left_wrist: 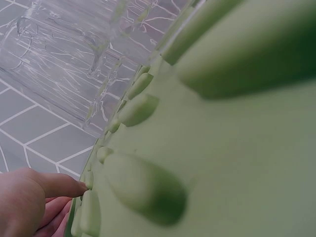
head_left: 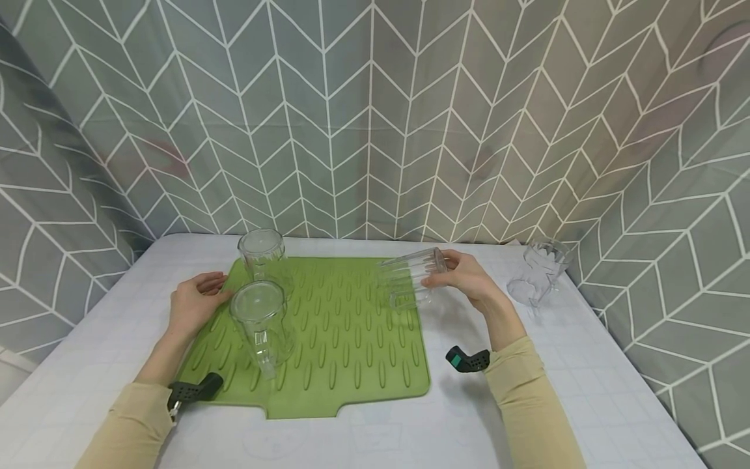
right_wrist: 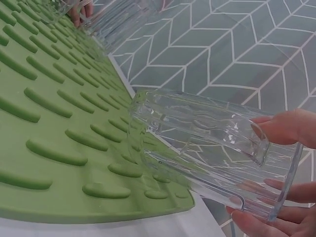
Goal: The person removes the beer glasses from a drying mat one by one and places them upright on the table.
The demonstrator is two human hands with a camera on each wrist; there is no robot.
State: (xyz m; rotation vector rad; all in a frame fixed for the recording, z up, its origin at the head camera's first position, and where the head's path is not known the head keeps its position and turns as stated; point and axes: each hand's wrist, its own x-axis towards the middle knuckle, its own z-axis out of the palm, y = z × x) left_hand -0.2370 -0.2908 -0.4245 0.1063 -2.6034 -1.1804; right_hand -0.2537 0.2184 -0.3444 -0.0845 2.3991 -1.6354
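My right hand (head_left: 469,277) holds a clear glass mug (right_wrist: 197,143) by its base end, thumb on one side and fingers on the other. The mug lies sideways in the air above the right edge of a green drying mat (head_left: 346,378), its mouth towards the left. At the mat's left edge, my left hand (head_left: 196,299) has its thumb on top and its fingers at the rim, partly hidden. Right beside that hand, two more glass mugs stand on the mat, a near one (head_left: 260,326) and a far one (head_left: 263,251).
Another clear glass mug (head_left: 541,267) stands on the white table (head_left: 375,436) at the far right. A grey patterned curtain (head_left: 351,130) hangs behind the table and along its sides. The mat's raised ribs cover most of its surface.
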